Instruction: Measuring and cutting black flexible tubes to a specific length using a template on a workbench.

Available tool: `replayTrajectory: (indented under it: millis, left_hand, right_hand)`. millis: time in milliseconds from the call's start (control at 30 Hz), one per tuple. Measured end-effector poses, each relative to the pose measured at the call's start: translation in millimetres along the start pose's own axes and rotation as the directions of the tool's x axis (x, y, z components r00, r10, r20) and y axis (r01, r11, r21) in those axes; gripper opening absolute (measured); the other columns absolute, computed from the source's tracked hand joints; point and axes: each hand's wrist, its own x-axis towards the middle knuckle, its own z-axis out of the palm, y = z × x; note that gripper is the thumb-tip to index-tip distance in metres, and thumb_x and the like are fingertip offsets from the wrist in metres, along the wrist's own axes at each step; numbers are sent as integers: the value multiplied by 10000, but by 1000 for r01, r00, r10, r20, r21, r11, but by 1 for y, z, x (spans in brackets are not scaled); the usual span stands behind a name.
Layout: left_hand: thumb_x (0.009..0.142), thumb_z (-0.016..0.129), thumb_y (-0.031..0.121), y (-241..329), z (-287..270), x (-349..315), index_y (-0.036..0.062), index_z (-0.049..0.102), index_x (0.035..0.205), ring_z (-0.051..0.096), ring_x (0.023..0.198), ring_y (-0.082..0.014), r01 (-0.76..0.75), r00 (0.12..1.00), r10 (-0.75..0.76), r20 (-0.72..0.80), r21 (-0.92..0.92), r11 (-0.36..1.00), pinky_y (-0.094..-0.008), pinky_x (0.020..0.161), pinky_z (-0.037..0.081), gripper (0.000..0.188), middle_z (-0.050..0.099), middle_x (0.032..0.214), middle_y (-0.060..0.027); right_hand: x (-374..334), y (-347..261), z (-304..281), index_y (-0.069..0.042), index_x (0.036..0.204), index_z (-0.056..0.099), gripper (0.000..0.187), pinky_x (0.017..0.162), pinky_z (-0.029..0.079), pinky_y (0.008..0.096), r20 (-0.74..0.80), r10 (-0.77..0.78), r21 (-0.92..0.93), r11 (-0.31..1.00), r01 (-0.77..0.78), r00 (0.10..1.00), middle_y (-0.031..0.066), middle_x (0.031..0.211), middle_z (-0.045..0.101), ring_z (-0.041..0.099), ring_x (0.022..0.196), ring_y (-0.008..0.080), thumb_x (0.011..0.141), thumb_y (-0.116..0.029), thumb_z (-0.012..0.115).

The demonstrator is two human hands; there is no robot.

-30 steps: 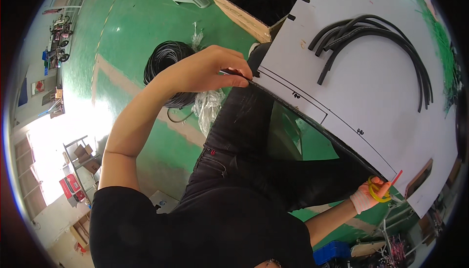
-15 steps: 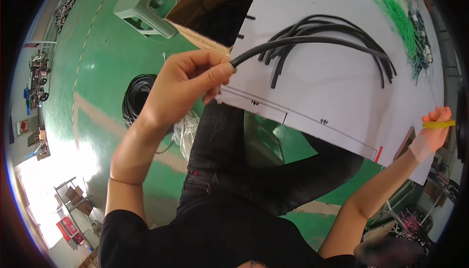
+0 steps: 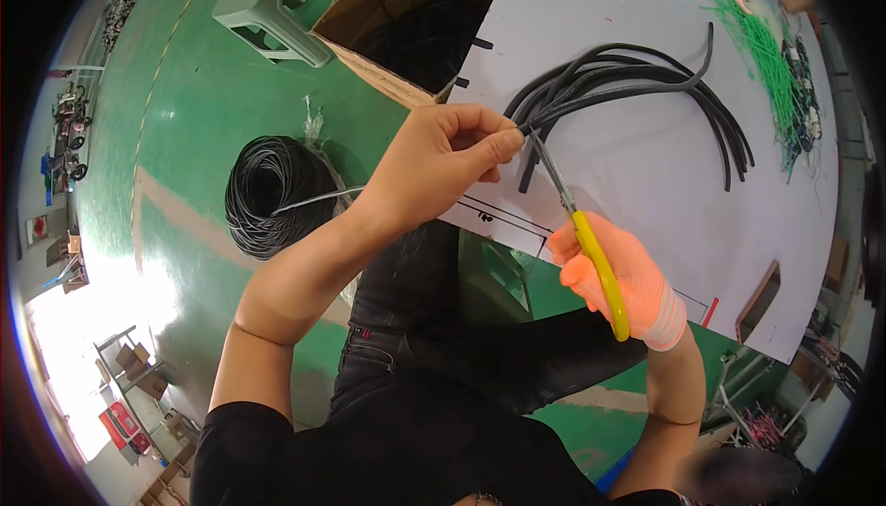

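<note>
My bare left hand (image 3: 452, 160) pinches one end of a black cable-like tube (image 3: 637, 95) between thumb and fingertips. From there the tube runs right over the white table, its far end bending upward. My right hand (image 3: 614, 271), in an orange glove, is closed round yellow-handled scissors (image 3: 604, 280). Their metal blades point up and left, and the tips meet the tube just beside my left fingertips. Whether the blades are closed on it cannot be made out. Beneath the held piece lies a bundle of similar curved black tubes (image 3: 729, 127).
The white table (image 3: 646, 210) has ruled lines along its near edge. Green ties (image 3: 761, 72) lie at its far right. An open cardboard box (image 3: 378, 67) adjoins its left side. A black coil (image 3: 277, 197) and a grey-green stool (image 3: 277, 7) stand on the floor.
My right hand has come in from the far right with the scissors, up to the tube's end. My left hand has shifted right, still pinching the tube.
</note>
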Motion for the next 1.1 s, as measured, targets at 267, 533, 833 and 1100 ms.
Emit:
replayTrajectory:
  millis: [267,533,833,1100]
  left_hand:
    - [838,622,208,1,-4,2,-14,622,881,537,651,-57,24,999,-24,37,-16,1000,-202,612,446,226,584,732,3]
    - [849,620,206,6,-1,6,3,611,855,499,651,-49,47,995,-47,84,-7,999,-187,617,419,203,548,736,20]
    - [861,585,154,12,-41,-29,-9,598,906,464,652,-36,-108,992,111,-64,43,993,-182,592,393,170,547,748,21]
    - [923,438,170,123,-274,-288,-45,544,1016,443,677,-85,-523,554,440,-707,116,844,-227,650,354,257,495,716,4]
  right_hand:
    - [16,-15,-4,0,982,484,386,595,421,217,7,96,-65,993,-95,995,33,777,590,495,647,69,801,-288,666]
    - [21,-4,-2,-18,876,516,258,430,342,198,-76,-45,-61,997,40,996,17,647,491,428,494,52,848,-263,591]
    - [18,-5,22,0,781,526,147,365,360,220,-377,41,248,967,58,925,46,616,496,453,426,91,798,-143,553]
    - [20,1,67,-24,834,521,150,373,367,214,-449,-498,114,792,600,742,69,835,520,447,482,103,773,-150,576]
